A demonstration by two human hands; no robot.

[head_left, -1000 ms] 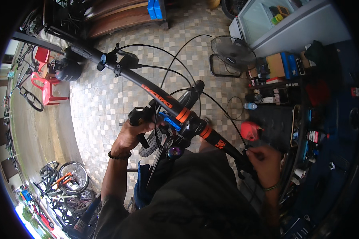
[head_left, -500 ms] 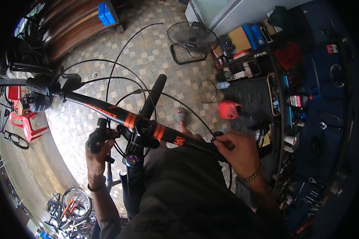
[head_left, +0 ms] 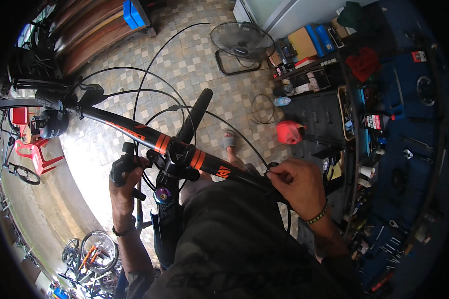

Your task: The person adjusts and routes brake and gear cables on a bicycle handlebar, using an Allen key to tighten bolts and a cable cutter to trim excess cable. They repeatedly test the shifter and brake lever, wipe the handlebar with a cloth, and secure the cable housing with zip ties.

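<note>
A black bike handlebar (head_left: 134, 133) with orange bands runs from upper left toward my right side, clamped by a black stem (head_left: 177, 155). In my left hand (head_left: 123, 199), beside the stem, is a black part with stubby arms (head_left: 118, 169); its exact kind is unclear. At the bar's right end, my right hand (head_left: 302, 185) has thumb and forefinger pinched at a small black fitting (head_left: 273, 166) where a black cable (head_left: 234, 127) arrives. The palm hides part of the fitting. A purple cap (head_left: 162, 195) sits on the frame behind the stem.
The front tyre (head_left: 197, 114) points ahead, with loose cables arching over it. A floor fan (head_left: 242, 42) stands beyond. To the right are a tool-covered workbench (head_left: 394, 199) and a red bag (head_left: 289, 132). Red chairs (head_left: 35, 154) and parked bikes (head_left: 97, 251) lie left.
The whole view has shifted slightly. My left hand still grips the black part, tilted a little differently; my right fingers stay pinched at the bar's right end.
</note>
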